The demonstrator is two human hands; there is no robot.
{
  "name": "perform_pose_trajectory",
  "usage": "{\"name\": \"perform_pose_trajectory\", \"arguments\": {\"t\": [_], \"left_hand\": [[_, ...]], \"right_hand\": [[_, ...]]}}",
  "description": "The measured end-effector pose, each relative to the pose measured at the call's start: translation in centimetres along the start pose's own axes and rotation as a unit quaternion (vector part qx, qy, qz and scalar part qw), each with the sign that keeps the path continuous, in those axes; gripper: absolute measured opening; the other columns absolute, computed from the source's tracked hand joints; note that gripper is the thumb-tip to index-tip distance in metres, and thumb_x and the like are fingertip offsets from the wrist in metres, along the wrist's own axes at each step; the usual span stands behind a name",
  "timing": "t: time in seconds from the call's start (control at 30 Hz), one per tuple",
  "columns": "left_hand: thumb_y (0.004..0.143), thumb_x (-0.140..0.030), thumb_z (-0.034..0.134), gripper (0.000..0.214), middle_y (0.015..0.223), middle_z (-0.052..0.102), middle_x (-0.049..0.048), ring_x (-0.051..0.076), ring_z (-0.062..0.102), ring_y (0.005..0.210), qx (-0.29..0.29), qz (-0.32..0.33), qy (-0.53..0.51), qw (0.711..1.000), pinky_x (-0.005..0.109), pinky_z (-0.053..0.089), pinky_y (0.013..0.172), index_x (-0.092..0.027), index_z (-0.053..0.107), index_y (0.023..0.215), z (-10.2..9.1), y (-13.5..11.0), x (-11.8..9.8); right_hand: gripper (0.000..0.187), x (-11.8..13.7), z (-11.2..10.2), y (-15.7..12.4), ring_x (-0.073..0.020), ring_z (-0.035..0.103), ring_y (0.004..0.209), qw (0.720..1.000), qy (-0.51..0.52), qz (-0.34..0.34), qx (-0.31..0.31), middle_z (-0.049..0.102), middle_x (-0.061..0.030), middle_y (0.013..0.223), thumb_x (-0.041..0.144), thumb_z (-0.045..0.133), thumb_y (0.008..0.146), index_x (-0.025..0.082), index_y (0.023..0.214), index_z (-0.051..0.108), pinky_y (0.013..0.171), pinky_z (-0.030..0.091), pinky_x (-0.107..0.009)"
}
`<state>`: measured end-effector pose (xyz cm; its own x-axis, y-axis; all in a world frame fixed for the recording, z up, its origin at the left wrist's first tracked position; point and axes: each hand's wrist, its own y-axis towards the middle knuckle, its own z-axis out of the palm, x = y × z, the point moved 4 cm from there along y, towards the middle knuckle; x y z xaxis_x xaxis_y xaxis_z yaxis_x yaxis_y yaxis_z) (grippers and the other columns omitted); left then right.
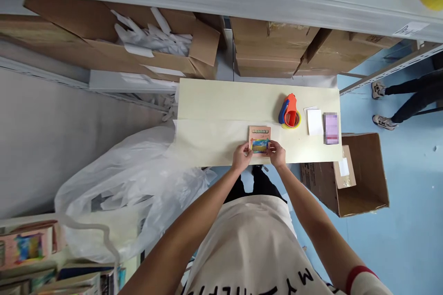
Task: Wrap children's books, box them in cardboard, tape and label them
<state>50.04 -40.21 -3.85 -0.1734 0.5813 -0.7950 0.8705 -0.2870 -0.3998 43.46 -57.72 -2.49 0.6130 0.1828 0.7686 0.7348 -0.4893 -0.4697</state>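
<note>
A small orange book [259,137] with a colourful cover lies near the front edge of a pale table [214,101]. My left hand [241,156] grips its lower left corner, fingers curled on the cover. My right hand [277,153] holds the lower right corner the same way. An orange and blue tape dispenser [290,111] with a yellow roll stands just right of the book. Beside it lie a white card [314,122] and a purple card [331,127].
An open cardboard box [360,175] stands on the blue floor right of the table. A large clear plastic bag [131,189] bulges at the left. Cardboard boxes [270,50] fill the shelf behind. Books [31,249] are stacked bottom left. Another person's legs [401,101] show at far right.
</note>
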Motion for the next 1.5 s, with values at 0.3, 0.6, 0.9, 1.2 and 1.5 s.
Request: {"name": "perform_pose_trajectory", "arguments": {"t": [0.3, 0.6, 0.9, 1.2, 1.5], "left_hand": [[0.083, -0.020, 0.056, 0.051, 0.132, 0.053, 0.0159, 0.033, 0.050, 0.123, 0.024, 0.104, 0.229, 0.968, 0.045, 0.046, 0.100, -0.019, 0.054, 0.134, 0.2, -1.3, -3.5], [0.081, -0.014, 0.054, 0.047, 0.131, 0.051, 0.0161, 0.031, 0.051, 0.121, 0.126, 0.118, 0.305, 0.937, 0.043, 0.043, 0.101, -0.018, 0.059, 0.127, 0.1, -0.4, -3.6], [0.075, -0.019, 0.065, 0.052, 0.130, 0.052, 0.0140, 0.029, 0.053, 0.120, 0.158, 0.122, 0.253, 0.947, 0.043, 0.043, 0.103, -0.021, 0.060, 0.126, -0.2, 1.0, -2.0], [0.073, -0.011, 0.063, 0.048, 0.125, 0.056, 0.0156, 0.031, 0.053, 0.121, 0.174, 0.184, 0.206, 0.945, 0.044, 0.045, 0.104, -0.016, 0.063, 0.120, -0.6, 0.8, -2.5], [0.065, -0.019, 0.075, 0.056, 0.132, 0.054, 0.0191, 0.033, 0.051, 0.127, 0.193, 0.172, 0.038, 0.965, 0.048, 0.040, 0.110, -0.012, 0.064, 0.120, 1.2, 0.6, -3.4]], "right_hand": [[0.056, -1.0, -1.1, 0.0, -0.0314, 0.056, 0.115, 0.984, -0.130, -0.110, -0.060, 0.056, -0.0169, 0.121, 0.019, 0.063, 0.071, 0.016, 0.127, 0.056, 0.100, 0.047, -0.051], [0.088, -2.7, -1.7, 0.8, -0.0284, 0.062, 0.105, 0.996, 0.068, 0.051, -0.024, 0.051, -0.0186, 0.130, 0.036, 0.073, 0.062, 0.016, 0.141, 0.040, 0.080, 0.056, -0.041], [0.043, -0.1, -0.7, 2.0, -0.0195, 0.064, 0.077, 0.982, 0.158, 0.059, 0.080, 0.066, 0.0003, 0.075, 0.036, 0.082, 0.047, 0.018, 0.082, 0.065, 0.073, 0.054, -0.035], [0.028, 1.1, 0.4, 1.8, -0.0228, 0.067, 0.076, 0.993, 0.093, 0.072, 0.026, 0.072, -0.0021, 0.078, 0.029, 0.075, 0.055, 0.019, 0.079, 0.063, 0.067, 0.056, -0.035], [0.015, 1.3, -2.9, 0.4, -0.0221, 0.066, 0.072, 0.993, -0.013, 0.081, -0.088, 0.071, -0.0015, 0.072, 0.027, 0.059, 0.062, 0.021, 0.074, 0.065, 0.065, 0.051, -0.031]]}}
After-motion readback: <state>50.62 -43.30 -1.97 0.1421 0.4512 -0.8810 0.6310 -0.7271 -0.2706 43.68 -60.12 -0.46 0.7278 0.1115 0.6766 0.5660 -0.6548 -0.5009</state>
